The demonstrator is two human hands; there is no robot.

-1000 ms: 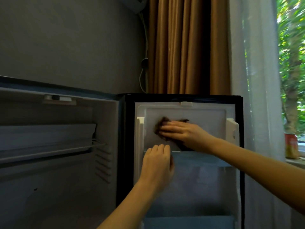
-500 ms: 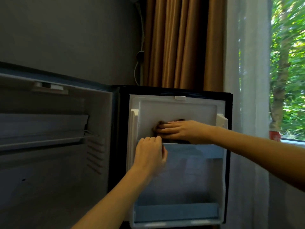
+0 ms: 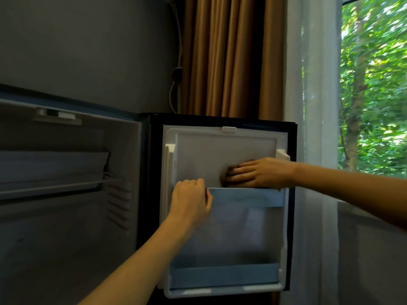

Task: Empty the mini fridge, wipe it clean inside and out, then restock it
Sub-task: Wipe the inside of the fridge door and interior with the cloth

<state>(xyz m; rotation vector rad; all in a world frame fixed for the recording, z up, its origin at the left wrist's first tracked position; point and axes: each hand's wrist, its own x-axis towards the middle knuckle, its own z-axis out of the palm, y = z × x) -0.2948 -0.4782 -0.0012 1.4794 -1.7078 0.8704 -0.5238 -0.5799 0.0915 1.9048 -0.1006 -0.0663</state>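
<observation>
Mini fridge (image 3: 66,216) open: cavity at left, door (image 3: 220,146) standing open at right. Right hand (image 3: 262,172) flat, fingers straight, pressing dark cloth (image 3: 226,175) on the white inner door panel just above the upper door shelf (image 3: 246,197). Left hand (image 3: 189,201) has fingers curled over that shelf's left end. Hands near, not touching

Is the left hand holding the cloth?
No, the right hand presses the cloth on the door, while the left hand grips the shelf.

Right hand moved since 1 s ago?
Yes. The right hand and its cloth slid rightward across the door liner, toward its right edge.
</observation>
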